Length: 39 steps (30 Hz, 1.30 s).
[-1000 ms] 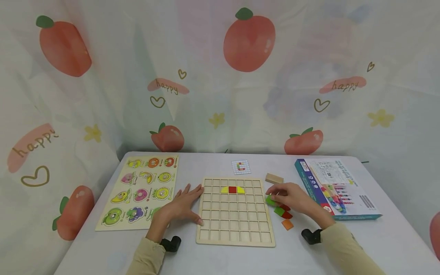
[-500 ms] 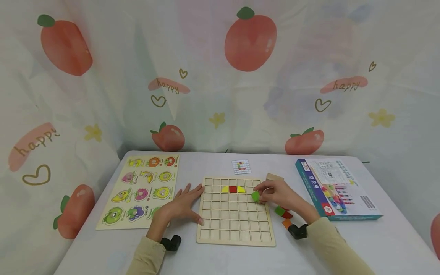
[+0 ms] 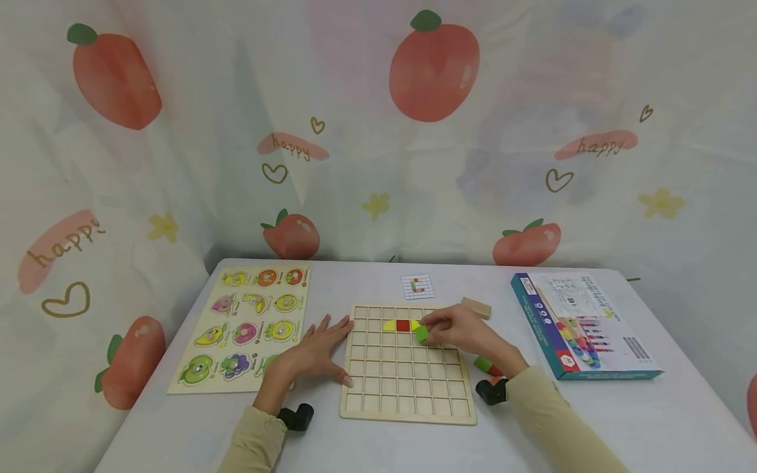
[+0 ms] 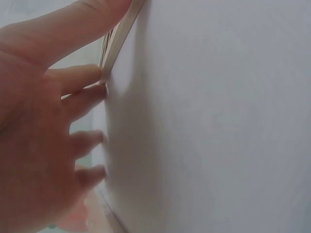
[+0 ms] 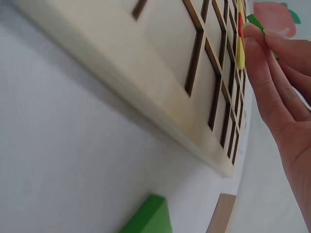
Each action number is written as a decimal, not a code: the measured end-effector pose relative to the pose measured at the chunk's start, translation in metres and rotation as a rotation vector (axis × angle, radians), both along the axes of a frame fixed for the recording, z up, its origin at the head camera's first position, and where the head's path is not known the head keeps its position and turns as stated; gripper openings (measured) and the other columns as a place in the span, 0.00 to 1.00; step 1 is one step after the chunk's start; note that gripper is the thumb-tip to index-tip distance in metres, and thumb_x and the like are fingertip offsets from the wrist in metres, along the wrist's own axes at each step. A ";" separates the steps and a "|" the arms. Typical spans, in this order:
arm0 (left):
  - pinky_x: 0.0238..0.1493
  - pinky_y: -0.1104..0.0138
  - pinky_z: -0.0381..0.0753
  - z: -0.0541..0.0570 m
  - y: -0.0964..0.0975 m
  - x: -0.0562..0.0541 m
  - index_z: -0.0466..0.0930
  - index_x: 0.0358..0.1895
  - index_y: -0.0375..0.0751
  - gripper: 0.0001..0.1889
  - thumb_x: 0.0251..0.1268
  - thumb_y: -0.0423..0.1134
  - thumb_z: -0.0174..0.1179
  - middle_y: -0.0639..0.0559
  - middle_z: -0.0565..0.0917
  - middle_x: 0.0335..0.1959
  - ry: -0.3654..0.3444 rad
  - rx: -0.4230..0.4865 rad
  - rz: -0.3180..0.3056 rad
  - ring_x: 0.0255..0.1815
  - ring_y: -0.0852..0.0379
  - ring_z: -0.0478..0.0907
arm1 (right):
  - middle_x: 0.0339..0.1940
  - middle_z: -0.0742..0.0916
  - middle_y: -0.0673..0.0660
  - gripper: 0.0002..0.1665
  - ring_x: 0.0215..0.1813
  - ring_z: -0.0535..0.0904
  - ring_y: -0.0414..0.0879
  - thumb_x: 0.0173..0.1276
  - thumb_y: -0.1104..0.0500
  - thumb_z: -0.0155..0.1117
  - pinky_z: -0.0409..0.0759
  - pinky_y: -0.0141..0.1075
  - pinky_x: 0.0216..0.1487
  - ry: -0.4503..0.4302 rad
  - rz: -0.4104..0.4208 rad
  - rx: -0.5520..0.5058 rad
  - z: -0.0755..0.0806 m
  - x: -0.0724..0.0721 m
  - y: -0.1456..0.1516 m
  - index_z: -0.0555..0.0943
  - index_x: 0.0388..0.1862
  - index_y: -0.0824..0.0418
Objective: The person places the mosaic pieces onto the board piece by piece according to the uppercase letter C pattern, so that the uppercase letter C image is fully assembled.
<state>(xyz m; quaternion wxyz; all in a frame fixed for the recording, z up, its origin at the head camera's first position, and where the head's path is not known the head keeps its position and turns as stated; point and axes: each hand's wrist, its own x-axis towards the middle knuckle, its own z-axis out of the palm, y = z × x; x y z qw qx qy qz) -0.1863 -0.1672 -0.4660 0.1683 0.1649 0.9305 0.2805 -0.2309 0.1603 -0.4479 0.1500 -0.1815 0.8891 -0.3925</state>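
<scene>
My right hand (image 3: 461,330) pinches a green block (image 3: 421,334) between thumb and fingers, close over the wooden grid board (image 3: 390,401). Just behind the green block, a red square (image 3: 403,326) lies in a cell of the board's upper part, flanked by a yellow piece (image 3: 389,326) with a slanted side and another partly covered by the hand. In the right wrist view the green block (image 5: 255,22) shows at the fingertips near the red and yellow pieces. My left hand (image 3: 312,351) has its fingers spread, with the thumb and forefinger at the board's left edge.
Right of the board lie a green block (image 3: 483,364) and red and orange pieces, partly behind the wrist camera. A plain wooden block (image 3: 476,308) sits behind them. A pattern card (image 3: 417,287) lies at the back, a fruit puzzle board (image 3: 204,338) left, a box (image 3: 585,325) right.
My right hand has carried the green block from the pieces beside the board leftward over the grid, up to the red and yellow row. The left hand has stayed at the board's edge.
</scene>
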 end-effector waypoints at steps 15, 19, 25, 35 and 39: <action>0.85 0.44 0.36 0.004 0.000 0.002 0.57 0.82 0.43 0.60 0.43 0.46 0.84 0.50 0.54 0.85 0.005 -0.011 -0.001 0.87 0.40 0.37 | 0.37 0.91 0.52 0.16 0.37 0.82 0.41 0.63 0.64 0.75 0.83 0.36 0.47 0.023 0.064 -0.018 -0.002 -0.005 -0.026 0.88 0.51 0.65; 0.85 0.43 0.36 0.005 0.000 0.003 0.57 0.82 0.42 0.60 0.43 0.45 0.84 0.49 0.54 0.85 0.004 -0.004 0.000 0.87 0.39 0.38 | 0.39 0.92 0.53 0.16 0.37 0.83 0.39 0.62 0.64 0.76 0.83 0.35 0.48 0.054 0.103 -0.014 -0.004 -0.006 -0.034 0.89 0.49 0.64; 0.85 0.43 0.36 0.005 0.001 0.003 0.56 0.82 0.43 0.60 0.44 0.46 0.83 0.51 0.53 0.85 0.000 -0.017 -0.004 0.87 0.40 0.37 | 0.40 0.92 0.54 0.17 0.38 0.84 0.38 0.61 0.63 0.78 0.85 0.35 0.46 0.056 0.098 -0.013 -0.006 -0.007 -0.044 0.89 0.49 0.65; 0.85 0.43 0.36 0.005 0.002 0.004 0.57 0.82 0.43 0.60 0.44 0.47 0.83 0.51 0.54 0.85 -0.005 -0.006 0.006 0.87 0.40 0.37 | 0.38 0.91 0.55 0.16 0.36 0.84 0.38 0.61 0.63 0.78 0.84 0.32 0.40 0.091 0.136 0.018 -0.008 -0.011 -0.056 0.89 0.47 0.67; 0.85 0.43 0.35 0.007 0.003 0.004 0.56 0.82 0.43 0.60 0.45 0.47 0.83 0.50 0.53 0.85 -0.010 -0.005 0.007 0.87 0.39 0.37 | 0.35 0.91 0.54 0.15 0.35 0.82 0.37 0.61 0.63 0.78 0.83 0.30 0.39 0.117 0.146 0.048 -0.008 -0.010 -0.060 0.89 0.46 0.67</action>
